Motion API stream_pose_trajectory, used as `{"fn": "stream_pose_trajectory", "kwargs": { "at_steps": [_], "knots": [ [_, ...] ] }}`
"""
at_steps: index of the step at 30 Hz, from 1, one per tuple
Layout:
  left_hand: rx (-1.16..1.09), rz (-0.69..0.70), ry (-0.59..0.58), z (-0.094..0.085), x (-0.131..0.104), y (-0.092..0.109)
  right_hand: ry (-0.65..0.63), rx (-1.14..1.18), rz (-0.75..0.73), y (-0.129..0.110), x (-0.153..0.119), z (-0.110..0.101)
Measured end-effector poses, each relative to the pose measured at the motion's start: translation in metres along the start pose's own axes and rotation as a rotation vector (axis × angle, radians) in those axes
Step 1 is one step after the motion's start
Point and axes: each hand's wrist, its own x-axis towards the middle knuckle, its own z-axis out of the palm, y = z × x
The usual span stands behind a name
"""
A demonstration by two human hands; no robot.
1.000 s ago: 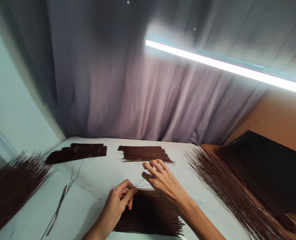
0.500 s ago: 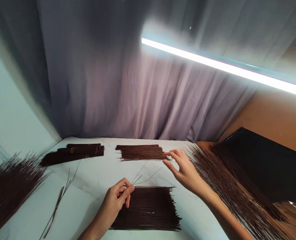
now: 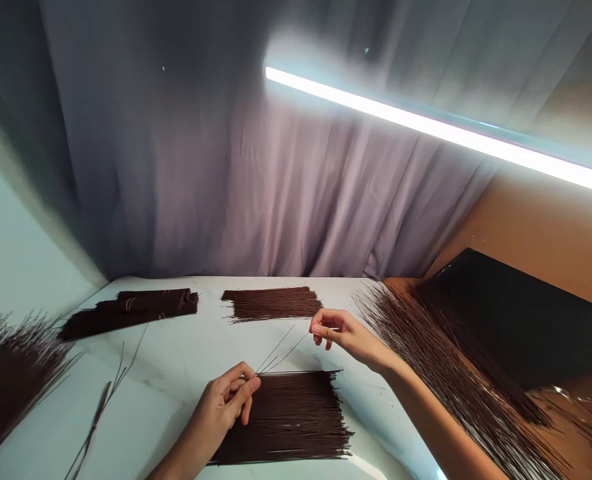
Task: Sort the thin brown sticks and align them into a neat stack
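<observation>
My left hand (image 3: 233,397) pinches a few thin dark sticks (image 3: 271,353) that fan up and to the right from its fingertips. The far end of one stick reaches my right hand (image 3: 329,328), whose thumb and forefinger are closed on it. Below and beside the left hand lies a wide flat layer of dark brown sticks (image 3: 296,417), partly covered by that hand. A smaller layer of brown sticks (image 3: 273,303) lies farther back, just left of the right hand.
Tied dark bundles (image 3: 146,305) lie at the back left of the white table (image 3: 161,400). Loose sticks (image 3: 11,380) pile at the left edge; another long pile (image 3: 456,360) runs down the right beside a black panel (image 3: 521,320). Several thin strands (image 3: 99,417) lie left.
My right hand has moved slightly left and down, and its open fingers have closed on a stick's end. The left hand keeps its pinch. The whole view has shifted a little.
</observation>
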Motion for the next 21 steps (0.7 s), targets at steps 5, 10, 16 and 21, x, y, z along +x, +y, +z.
{"fn": "stream_pose_trajectory", "kwargs": {
  "at_steps": [5, 10, 16, 21],
  "knots": [
    [0.028, 0.006, -0.009, 0.001, 0.0, 0.002, -0.012, 0.001, 0.003, 0.0, 0.0, -0.001],
    [0.16, 0.067, 0.083, 0.001, -0.003, 0.007, -0.024, 0.009, 0.005, -0.003, -0.001, -0.001],
    [0.286, 0.089, 0.082, 0.001, -0.005, 0.01, 0.004, 0.008, -0.009, -0.005, 0.0, 0.003],
    [0.291, 0.064, 0.076, 0.003, -0.005, 0.007, 0.025, -0.002, -0.019, -0.008, -0.001, 0.003]
  ]
}}
